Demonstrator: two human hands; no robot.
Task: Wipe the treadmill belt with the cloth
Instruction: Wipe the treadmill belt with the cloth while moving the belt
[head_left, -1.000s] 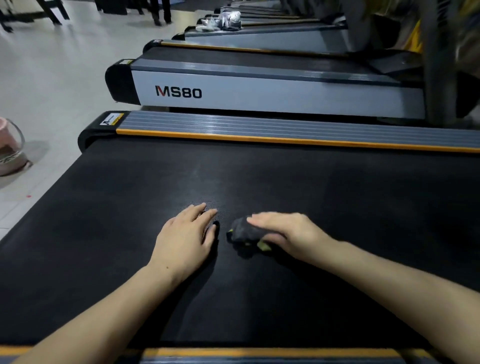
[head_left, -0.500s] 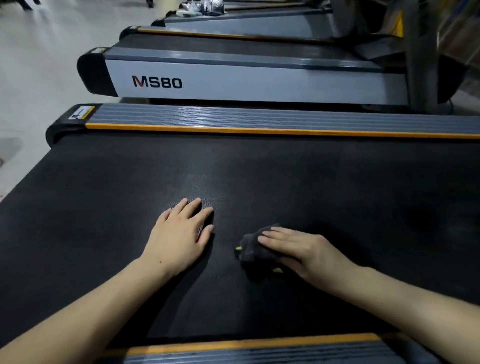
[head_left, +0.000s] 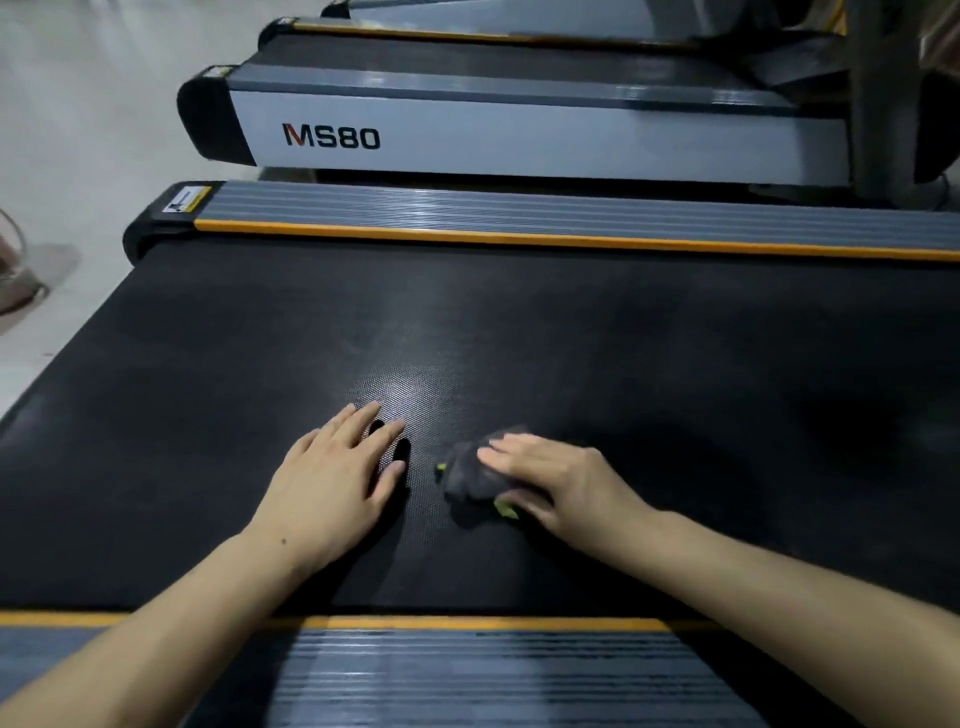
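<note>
The wiping step is under way: the cloth (head_left: 475, 475) is pressed flat by the right hand (head_left: 558, 486) mid-belt (head_left: 727, 364), the left hand (head_left: 332, 483) is laid open beside it, and a push toward the far edge is likely needed next.

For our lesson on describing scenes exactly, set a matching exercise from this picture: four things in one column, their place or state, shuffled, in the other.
Things
1. crumpled dark grey cloth
2. left hand
3. orange trim strip
4. pale grey treadmill marked MS80

Places or states
A. flat on the black textured belt, holding nothing
B. along the belt's far edge
C. under the right hand
D. beyond the belt being wiped

Pairs: 1-C, 2-A, 3-B, 4-D
</note>
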